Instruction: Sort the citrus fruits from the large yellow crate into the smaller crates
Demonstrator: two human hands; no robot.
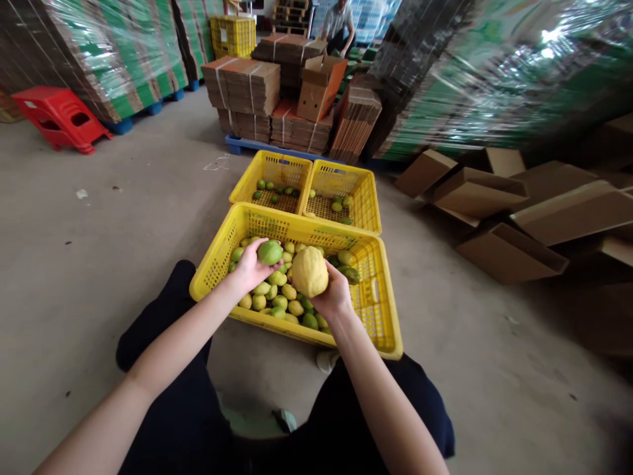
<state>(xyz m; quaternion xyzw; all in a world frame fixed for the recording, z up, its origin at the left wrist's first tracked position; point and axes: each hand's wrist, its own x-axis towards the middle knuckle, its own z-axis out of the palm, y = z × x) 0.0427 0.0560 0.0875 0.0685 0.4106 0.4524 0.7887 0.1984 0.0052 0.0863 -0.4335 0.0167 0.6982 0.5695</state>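
My left hand [251, 267] is closed round a green lemon [270, 253], held over the near yellow crate [390, 297]. In my right hand [336, 290] is a much larger, bumpy yellow citrus fruit [310, 272], raised beside the green one. Below both hands, many yellow and green lemons [259, 302] lie in the crate, mostly in its left and middle part. A few darker green fruits [350, 274] rest toward the right side. The fingers of my right hand are partly hidden behind the large fruit.
Behind stand two more yellow crates [374, 198] with a few fruits in each. Flattened cartons [247, 86] are stacked on a blue pallet farther back. Open cardboard boxes [479, 191] lie at right, a red stool [62, 115] at left. A person [339, 26] sits in the background.
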